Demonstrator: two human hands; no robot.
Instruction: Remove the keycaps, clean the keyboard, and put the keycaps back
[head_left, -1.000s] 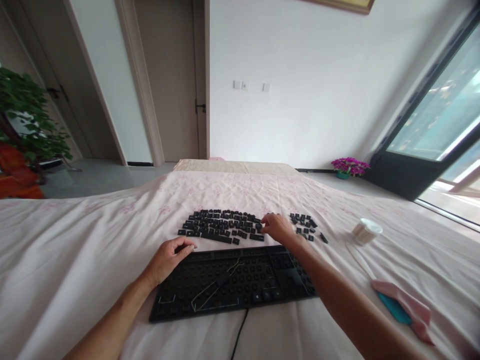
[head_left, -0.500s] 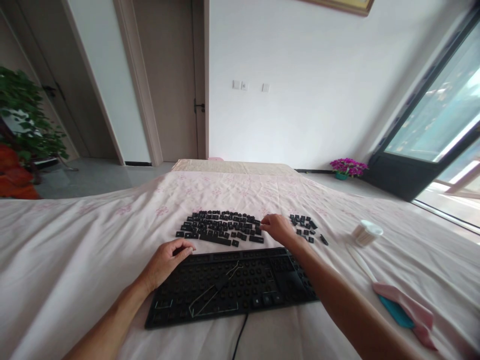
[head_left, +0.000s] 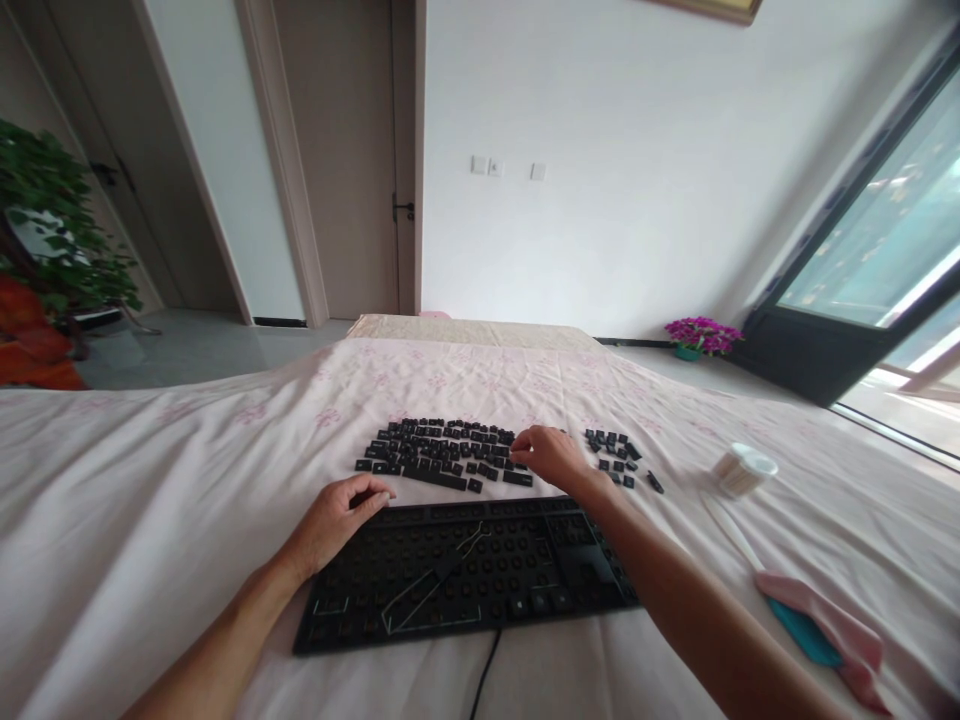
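Observation:
A black keyboard (head_left: 480,600) stripped of most keycaps lies on the cloth, its cable running toward me. A wire keycap puller (head_left: 442,575) rests diagonally across it. Beyond the keyboard spread many loose black keycaps (head_left: 439,478) in rough rows, with a smaller group of keycaps (head_left: 616,466) on the right. My right hand (head_left: 551,458) reaches over the keyboard, fingertips pinched on a keycap at the right end of the larger group. By the keyboard's far left corner, my left hand (head_left: 346,512) is curled, thumb against fingers; whatever they hold is too small to make out.
A clear tub of cotton swabs (head_left: 745,470) stands at the right. Closer to me lies a brush (head_left: 806,632) with a pink cloth (head_left: 840,615) over it. The pink-patterned cloth (head_left: 187,460) is wrinkled. Doors, a potted plant (head_left: 56,220) and purple flowers (head_left: 703,336) are farther back.
My right hand has shifted slightly left along the larger group of keycaps. My left hand stays by the keyboard's corner. The view has turned a little.

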